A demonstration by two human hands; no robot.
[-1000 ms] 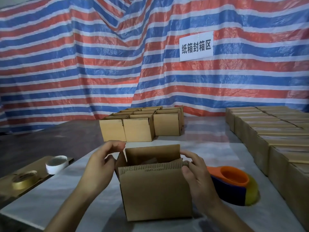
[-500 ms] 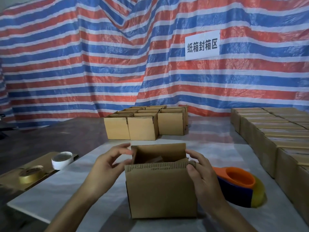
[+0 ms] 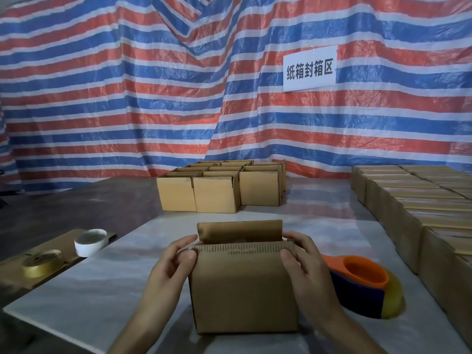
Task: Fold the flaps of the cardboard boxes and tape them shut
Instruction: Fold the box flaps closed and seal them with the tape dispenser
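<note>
Both hands clamped on the top corners of one open cardboard box [image 3: 242, 290] at the middle of the bench's [image 3: 102, 284] near edge.

The box sits squarely between the hands, its long axis running left to right along that near edge. The left hand [image 3: 171, 267] grips the top left corner and the right hand [image 3: 306, 264] the top right, thumbs on the near face and fingers curled over the ends (the short end flaps are hidden beneath them). The far flap [image 3: 240, 229] and near flap [image 3: 240, 250] stand upright, so the closing fold probably goes towards and away from the person, leaving a left-to-right seam. Neither hand is nearer the box. The tape dispenser [image 3: 362, 284] lies just beside the right hand, towards the bench's right edge, so that hand seems better placed to take it.
</note>
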